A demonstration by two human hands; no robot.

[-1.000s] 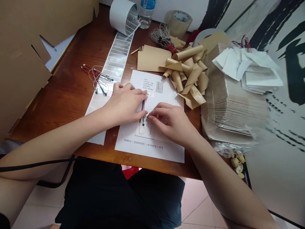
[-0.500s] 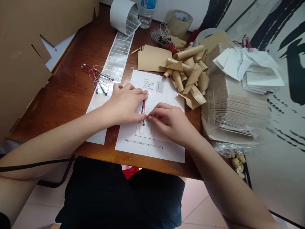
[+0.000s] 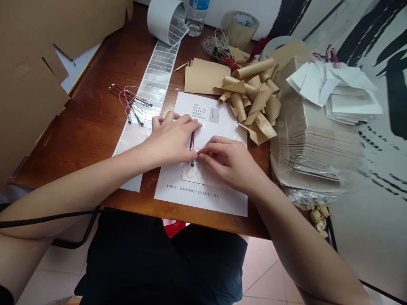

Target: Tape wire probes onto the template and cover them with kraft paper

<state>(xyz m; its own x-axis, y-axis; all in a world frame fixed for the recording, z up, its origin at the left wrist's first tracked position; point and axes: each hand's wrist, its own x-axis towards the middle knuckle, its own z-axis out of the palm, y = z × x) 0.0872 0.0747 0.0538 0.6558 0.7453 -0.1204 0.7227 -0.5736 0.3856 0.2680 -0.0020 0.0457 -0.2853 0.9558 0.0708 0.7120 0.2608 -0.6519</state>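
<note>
A printed paper sheet lies on the wooden table, marked with a rectangular outline and "DRS-206DC-E001-01". On it rests a wire harness with red and black leads, a small black part at its lower end and a thin pale wire. My left hand lies over the sheet with fingers spread, its thumb tip against the leads and its forefinger near their upper end. My right hand is closed, thumb and forefinger pinching the thin pale wire just right of the left thumb. The fingertips hide part of the wire.
Left of the sheet runs a label strip from a roll, with several wire harnesses on it. Kraft paper pieces pile up behind at right, beside a wrapped paper stack. Cardboard stands at left.
The left forefinger has shifted slightly right and up. The right hand keeps its pinch on the pale wire, almost unmoved. The whole view has shifted a little.
</note>
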